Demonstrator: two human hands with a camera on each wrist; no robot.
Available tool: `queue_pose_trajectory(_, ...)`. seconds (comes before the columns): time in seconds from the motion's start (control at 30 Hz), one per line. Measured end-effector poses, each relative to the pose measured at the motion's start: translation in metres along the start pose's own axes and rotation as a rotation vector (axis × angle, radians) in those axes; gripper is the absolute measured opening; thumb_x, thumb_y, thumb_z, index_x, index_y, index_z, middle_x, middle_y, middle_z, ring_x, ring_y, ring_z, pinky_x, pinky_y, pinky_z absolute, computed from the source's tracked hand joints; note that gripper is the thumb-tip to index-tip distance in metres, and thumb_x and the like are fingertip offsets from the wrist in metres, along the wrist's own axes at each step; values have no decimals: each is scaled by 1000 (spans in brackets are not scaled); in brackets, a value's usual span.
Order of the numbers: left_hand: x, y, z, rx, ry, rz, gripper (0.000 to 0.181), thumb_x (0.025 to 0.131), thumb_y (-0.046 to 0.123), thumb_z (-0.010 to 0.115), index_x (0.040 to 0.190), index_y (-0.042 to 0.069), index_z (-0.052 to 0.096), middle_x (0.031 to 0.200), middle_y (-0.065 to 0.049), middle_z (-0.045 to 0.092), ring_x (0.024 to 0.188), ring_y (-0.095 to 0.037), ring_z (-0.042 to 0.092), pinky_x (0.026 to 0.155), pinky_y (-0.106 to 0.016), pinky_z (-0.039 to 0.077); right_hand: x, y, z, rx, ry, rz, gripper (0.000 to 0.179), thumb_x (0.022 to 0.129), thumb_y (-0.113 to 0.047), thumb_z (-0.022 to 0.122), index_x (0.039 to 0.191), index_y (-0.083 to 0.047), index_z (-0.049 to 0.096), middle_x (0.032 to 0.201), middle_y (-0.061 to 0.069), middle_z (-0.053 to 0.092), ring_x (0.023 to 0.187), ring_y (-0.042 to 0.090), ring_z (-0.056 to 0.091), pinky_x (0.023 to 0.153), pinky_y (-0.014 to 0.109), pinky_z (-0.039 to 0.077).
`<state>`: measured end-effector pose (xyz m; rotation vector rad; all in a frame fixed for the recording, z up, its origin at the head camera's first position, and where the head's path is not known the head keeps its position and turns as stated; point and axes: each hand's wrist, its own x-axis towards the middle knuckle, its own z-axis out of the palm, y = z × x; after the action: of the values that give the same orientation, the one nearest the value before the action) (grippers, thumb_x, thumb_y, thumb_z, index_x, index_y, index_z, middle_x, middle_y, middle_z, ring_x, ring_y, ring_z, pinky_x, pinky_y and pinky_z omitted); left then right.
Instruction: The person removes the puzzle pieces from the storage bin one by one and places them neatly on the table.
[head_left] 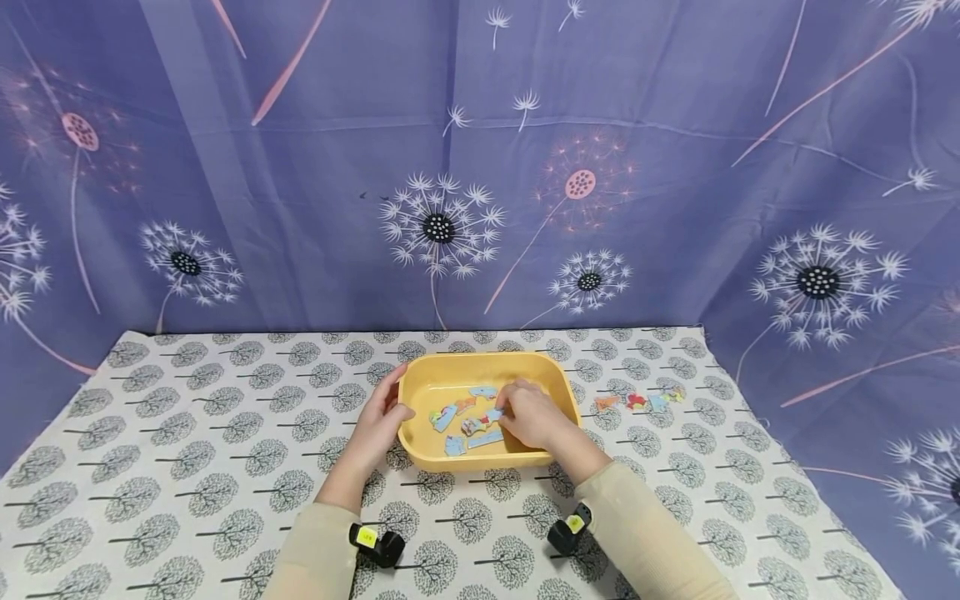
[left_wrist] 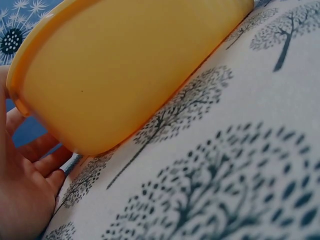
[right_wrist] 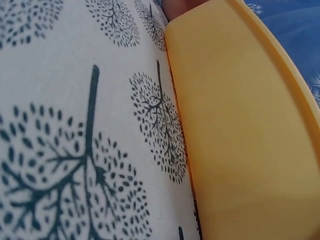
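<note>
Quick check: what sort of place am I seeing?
Probably a makeshift tabletop work corner indoors: dandelion-print fabric hangs behind, tree-print cloth covers the surface, and a yellow tray holds small colourful pieces. The wider room isn't shown.

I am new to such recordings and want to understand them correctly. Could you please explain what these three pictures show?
There is no machine here, only a person working by hand. The widest picture comes from a camera on the head, looking forward and down. The other two come from small black cameras on the wrists; both show the outside of a yellow tray and the printed cloth beneath. Several small flat pieces lie inside the tray, and a short row of coloured pieces lies on the cloth, to the right. The left hand grips the tray's rim. The right hand is inside the tray, among the pieces; whether it pinches one, I cannot tell.
</note>
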<state>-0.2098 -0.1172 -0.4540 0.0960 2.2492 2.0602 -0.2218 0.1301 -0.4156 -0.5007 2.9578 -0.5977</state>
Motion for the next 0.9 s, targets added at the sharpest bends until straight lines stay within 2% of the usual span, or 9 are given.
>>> queue_pose_trajectory(0.2,1,0,0,-3,4,2,73,82,4,52,149,20,27,147,-14,38,131,-32,42,112,-46,35,1,1,-1,113,-17,6,10,83,-6,65,85,-12,57,86,1,62,83,15,58,82,33,52)
queue_pose_trajectory(0.4,0,0,1,0,10,-2,74,82,4,52,149,21,27,146,-13,39,131,-32,42,111,-46,36,0,5,-2,236,-29,-27,8,84,-7,65,84,-11,58,82,0,63,77,10,56,73,25,51)
queue_pose_trajectory(0.53,1,0,1,-7,15,-11,75,81,4,52,149,23,27,146,-12,39,131,-30,42,111,-45,36,1,10,-2,352,-21,-57,8,83,-2,61,91,-4,61,80,2,62,71,10,53,65,20,49)
queue_pose_trajectory(0.77,0,-1,3,2,8,-9,74,82,4,52,149,23,27,147,-13,38,132,-31,41,113,-45,34,0,15,-4,509,17,-41,20,84,-2,58,102,3,65,88,8,65,76,12,56,68,19,52)
queue_pose_trajectory(0.9,-1,-1,1,9,12,-8,73,82,5,52,149,23,27,148,-12,37,133,-31,40,112,-45,34,0,14,-7,664,30,24,22,85,-4,57,105,1,64,101,16,64,82,16,60,74,26,55)
